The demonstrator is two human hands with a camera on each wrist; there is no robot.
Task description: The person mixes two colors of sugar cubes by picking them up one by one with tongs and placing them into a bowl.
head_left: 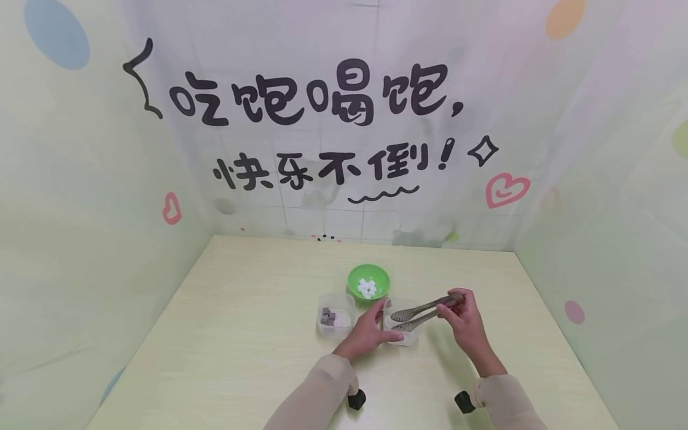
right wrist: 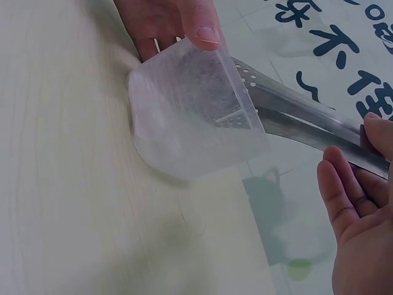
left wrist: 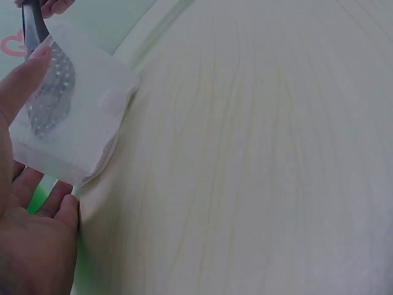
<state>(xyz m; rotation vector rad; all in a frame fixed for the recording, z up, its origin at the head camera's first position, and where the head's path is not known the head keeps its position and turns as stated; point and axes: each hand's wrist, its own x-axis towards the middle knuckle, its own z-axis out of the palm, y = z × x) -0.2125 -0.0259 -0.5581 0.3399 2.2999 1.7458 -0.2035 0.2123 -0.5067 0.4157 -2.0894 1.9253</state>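
Tongs [head_left: 421,309] (seemingly steel) below lettering [head_left: 338,168] "快乐不倒!"

Shiny metal tongs [right wrist: 301,106], cloudy smooth plastic container [right wrist: 178,141], glossy plastic bowl [head_left: 372,272], matt wood-grained tabletop [head_left: 242,310]

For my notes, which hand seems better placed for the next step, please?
Probably the right hand: it holds silver metal tongs extending into the translucent plastic container gripped by the left hand.

Heads of the tongs [right wrist: 295,107] hazy through the cloudy container [right wrist: 169,126]
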